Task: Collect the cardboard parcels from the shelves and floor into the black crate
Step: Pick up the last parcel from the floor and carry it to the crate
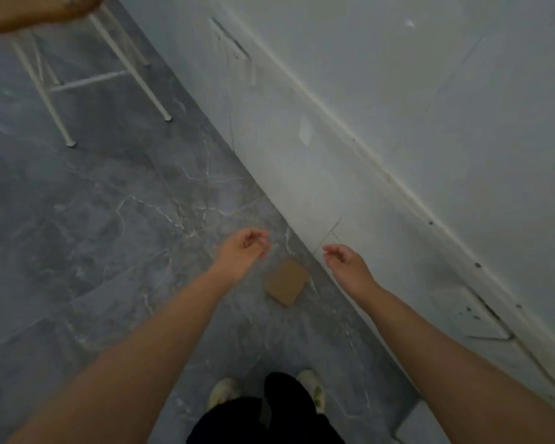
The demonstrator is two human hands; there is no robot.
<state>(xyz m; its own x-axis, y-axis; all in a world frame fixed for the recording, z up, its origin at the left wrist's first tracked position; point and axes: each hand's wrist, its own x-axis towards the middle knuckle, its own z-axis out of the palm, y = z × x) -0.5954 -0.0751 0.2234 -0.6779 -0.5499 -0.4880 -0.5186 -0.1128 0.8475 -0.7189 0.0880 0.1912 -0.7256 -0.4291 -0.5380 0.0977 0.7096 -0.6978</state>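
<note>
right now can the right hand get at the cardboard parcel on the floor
Probably yes. The cardboard parcel lies flat on the floor by the wall, nothing on it, and the right hand hovers empty just to its right.

No text, label, brand, number or sign legible. Face of small flat brown cardboard parcel too blurred to read.
</note>
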